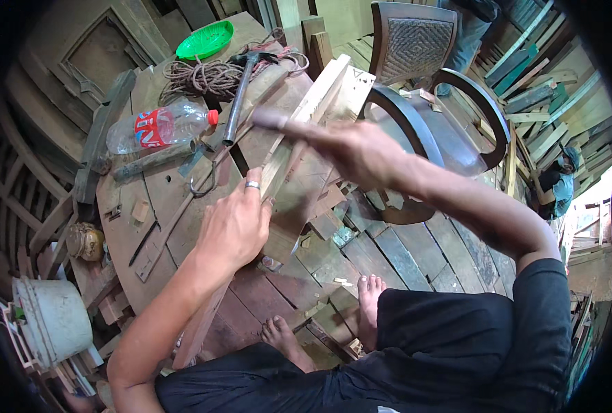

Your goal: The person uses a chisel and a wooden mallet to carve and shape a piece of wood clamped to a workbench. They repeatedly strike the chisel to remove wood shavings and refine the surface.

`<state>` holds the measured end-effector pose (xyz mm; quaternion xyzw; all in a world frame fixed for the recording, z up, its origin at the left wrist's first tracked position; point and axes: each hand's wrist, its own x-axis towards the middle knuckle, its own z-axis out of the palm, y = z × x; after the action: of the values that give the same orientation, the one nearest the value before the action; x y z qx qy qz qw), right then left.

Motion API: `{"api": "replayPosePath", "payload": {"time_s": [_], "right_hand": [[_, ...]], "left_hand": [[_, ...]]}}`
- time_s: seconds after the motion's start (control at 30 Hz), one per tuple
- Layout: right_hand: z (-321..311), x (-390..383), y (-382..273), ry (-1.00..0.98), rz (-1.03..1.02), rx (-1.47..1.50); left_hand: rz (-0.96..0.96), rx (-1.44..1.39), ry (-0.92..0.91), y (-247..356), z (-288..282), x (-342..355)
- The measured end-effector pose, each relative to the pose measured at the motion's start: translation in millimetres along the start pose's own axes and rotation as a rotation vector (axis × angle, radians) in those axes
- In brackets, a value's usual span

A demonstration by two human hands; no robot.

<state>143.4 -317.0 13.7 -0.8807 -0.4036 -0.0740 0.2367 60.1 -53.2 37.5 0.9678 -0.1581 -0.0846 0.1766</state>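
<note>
My left hand [233,224], with a ring on one finger, is closed on the near part of a long, pale wooden strip [306,110]. The strip slants away over the workbench [161,230] toward the far side. My right hand [361,153] is over the strip's right side, blurred by motion. It grips a stubby brown tool [273,120] that points left across the strip; blur hides its exact kind. A flat board [355,89] with a dark mark lies along the strip's right side.
On the bench are a hammer [240,93], coiled rope [202,81], a green basket [206,40] and a plastic bottle [158,129]. A wooden armchair [416,17] stands at far right. A white bucket [58,320] is lower left. Another person [560,182] is at right.
</note>
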Motion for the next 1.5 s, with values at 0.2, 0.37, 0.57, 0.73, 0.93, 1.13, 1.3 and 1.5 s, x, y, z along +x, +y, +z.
{"api": "replayPosePath", "payload": {"time_s": [0.2, 0.37, 0.57, 0.73, 0.93, 1.13, 1.3, 1.5], "right_hand": [[-59.7, 12.4, 98.1, 0.076, 0.433, -0.312], [-10.3, 12.7, 34.9, 0.044, 0.296, -0.143], [-32.4, 11.6, 44.2, -0.004, 0.121, -0.283], [-53.1, 32.1, 68.0, -0.093, 0.511, -0.349], [-12.2, 16.7, -16.1, -0.005, -0.065, -0.019], [-54.1, 23.1, 61.7, -0.002, 0.601, -0.241], [-6.7, 8.6, -31.3, -0.010, 0.051, 0.001], [-56.1, 20.8, 71.9, 0.005, 0.550, -0.329]], "left_hand": [[0.029, -0.051, 0.005, 9.7, 2.0, 5.1], [0.011, -0.019, 0.014, -2.8, 6.4, 1.4], [0.027, -0.018, 0.005, 1.0, 0.6, 2.0], [0.045, -0.001, 0.009, 3.4, 5.2, 5.3], [0.015, 0.040, -0.021, -3.9, 2.3, -0.1], [0.065, -0.006, 0.012, 4.9, 6.0, 7.9], [-0.031, 0.083, -0.063, -6.8, 2.8, 2.0], [0.075, -0.002, 0.013, 4.4, 6.6, 7.1]]}}
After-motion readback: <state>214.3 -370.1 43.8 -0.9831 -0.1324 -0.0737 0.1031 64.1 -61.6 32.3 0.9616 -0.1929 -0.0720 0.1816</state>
